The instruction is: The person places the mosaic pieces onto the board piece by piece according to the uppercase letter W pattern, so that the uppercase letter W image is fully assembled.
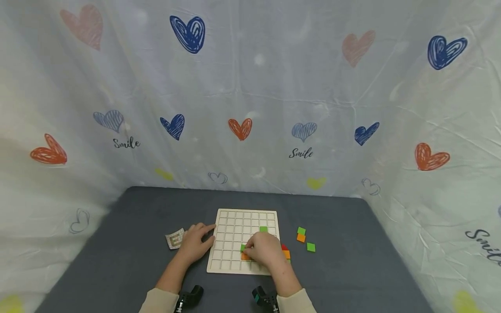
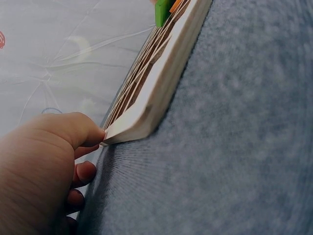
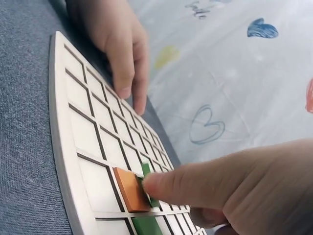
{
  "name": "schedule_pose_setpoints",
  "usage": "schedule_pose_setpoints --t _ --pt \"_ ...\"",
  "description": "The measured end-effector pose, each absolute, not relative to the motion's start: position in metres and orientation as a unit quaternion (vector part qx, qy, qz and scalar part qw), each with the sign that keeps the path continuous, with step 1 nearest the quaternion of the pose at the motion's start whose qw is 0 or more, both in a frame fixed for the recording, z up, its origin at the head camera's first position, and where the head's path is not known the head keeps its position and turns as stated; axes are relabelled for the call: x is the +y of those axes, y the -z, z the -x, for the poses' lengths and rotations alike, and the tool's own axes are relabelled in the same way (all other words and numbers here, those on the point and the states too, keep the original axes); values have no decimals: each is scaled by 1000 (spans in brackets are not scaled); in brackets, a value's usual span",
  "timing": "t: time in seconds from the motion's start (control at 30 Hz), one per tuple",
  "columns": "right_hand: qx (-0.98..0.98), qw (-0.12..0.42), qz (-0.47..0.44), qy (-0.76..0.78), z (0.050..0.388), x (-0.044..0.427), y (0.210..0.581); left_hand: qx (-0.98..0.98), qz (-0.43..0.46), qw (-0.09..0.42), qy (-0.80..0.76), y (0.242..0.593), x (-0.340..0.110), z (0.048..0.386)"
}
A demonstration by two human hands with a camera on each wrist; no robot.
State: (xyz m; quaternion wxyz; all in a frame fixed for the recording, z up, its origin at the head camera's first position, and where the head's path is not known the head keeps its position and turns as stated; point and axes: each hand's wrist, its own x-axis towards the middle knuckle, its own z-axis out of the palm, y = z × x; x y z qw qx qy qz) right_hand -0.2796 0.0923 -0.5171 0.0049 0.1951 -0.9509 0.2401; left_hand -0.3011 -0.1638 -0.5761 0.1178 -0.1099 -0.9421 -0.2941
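A pale wooden grid board (image 1: 231,219) lies on the dark table. My left hand (image 1: 193,242) is at its left side, thumb and index finger touching the edge, other fingers loosely bent in the left wrist view. Over the board's lower part, my right hand (image 1: 267,248) pinches a small green square tile (image 3: 146,170), tilted on its edge. Right beside that tile, an orange tile (image 3: 130,190) sits in a grid cell. Another green tile (image 3: 146,226) lies next to the orange one. Farther up the board rests one more green tile (image 1: 263,229). The right palm hides some cells.
Right of the board lie loose tiles: green (image 1: 301,231), orange (image 1: 300,238) and another green (image 1: 311,247). Red (image 1: 284,247) and orange (image 1: 287,254) tiles show by its right edge. A patterned card (image 1: 175,238) lies beside the left hand. A heart-printed curtain hangs behind.
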Motion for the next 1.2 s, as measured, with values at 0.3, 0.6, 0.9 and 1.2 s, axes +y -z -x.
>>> schedule_pose_setpoints --t 0.3,0.6,0.9,1.2 --pt "-964 44 -163 -208 279 89 520 -942 107 112 296 574 -163 300" --pt "-956 41 -164 -240 281 98 519 -944 107 109 292 574 -164 302" --pt "-946 49 -126 -296 290 128 518 -943 105 111 297 573 -163 300" --pt "-952 65 -9 -300 297 178 516 -944 104 111 292 574 -163 302"
